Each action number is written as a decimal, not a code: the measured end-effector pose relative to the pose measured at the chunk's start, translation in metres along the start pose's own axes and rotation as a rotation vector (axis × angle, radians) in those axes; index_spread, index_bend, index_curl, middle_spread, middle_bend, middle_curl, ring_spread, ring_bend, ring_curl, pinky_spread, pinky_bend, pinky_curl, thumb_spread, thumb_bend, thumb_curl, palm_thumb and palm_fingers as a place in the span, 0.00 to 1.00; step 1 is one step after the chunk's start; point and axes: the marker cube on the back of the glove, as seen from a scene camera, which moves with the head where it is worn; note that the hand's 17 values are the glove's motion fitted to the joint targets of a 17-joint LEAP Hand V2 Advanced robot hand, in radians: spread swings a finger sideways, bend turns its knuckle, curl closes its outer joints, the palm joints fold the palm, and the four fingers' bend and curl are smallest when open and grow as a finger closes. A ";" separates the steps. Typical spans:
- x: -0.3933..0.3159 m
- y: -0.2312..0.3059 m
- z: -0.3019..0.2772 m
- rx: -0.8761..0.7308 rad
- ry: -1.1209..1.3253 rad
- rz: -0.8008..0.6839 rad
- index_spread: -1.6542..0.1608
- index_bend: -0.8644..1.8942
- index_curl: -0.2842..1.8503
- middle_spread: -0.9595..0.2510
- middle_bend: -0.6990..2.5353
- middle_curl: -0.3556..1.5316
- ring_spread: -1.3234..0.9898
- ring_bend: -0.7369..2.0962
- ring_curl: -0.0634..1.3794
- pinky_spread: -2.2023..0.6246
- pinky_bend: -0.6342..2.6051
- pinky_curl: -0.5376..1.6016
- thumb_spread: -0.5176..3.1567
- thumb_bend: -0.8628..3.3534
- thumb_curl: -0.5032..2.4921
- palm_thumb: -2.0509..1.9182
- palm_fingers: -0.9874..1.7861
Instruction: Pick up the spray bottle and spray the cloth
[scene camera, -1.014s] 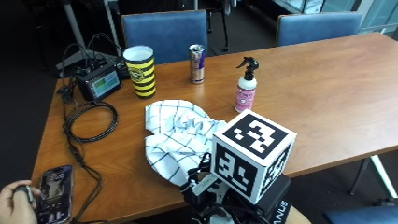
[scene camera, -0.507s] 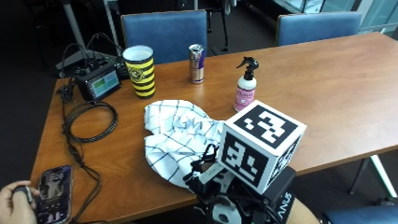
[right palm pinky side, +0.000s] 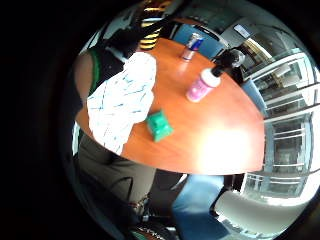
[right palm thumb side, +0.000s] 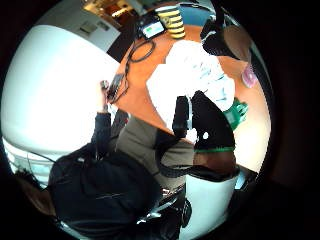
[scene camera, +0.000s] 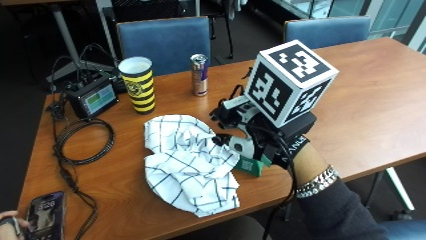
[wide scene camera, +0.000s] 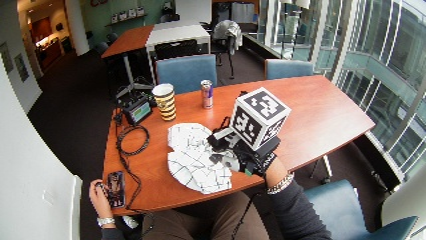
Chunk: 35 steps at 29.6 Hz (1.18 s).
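The spray bottle, pink with a black trigger head, stands upright on the wooden table; it shows only in the little finger side palm view, and in the outside views the hand's gear hides it. A white cloth with dark check lines lies crumpled near the table's front edge. My gloved right hand hovers over the table just right of the cloth, between cloth and bottle, its fingers relaxed and holding nothing. It touches neither of them.
A small green block lies at the cloth's right edge under the hand. Behind the cloth stand a yellow-and-black cup and a slim can. A screen device, coiled cable and hand-held phone lie left.
My right hand has come up from the table's near edge and moved forward over the table, toward the bottle. Cloth, bottle, cup and can have stayed put.
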 end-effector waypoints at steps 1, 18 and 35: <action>0.007 -0.009 0.001 0.033 0.002 0.027 0.70 0.38 0.28 0.70 0.27 0.34 0.53 0.36 0.23 0.85 0.26 0.37 0.47 0.26 0.28 0.66 0.64; 0.121 -0.037 0.067 0.236 -0.086 0.593 0.70 0.36 0.27 0.68 0.28 0.37 0.52 0.36 0.27 0.83 0.26 0.40 0.45 0.25 0.31 0.70 0.61; 0.146 -0.010 0.145 0.335 -0.826 0.834 0.74 0.41 0.30 0.64 0.28 0.40 0.50 0.41 0.31 0.80 0.23 0.38 0.41 0.23 0.33 0.75 0.71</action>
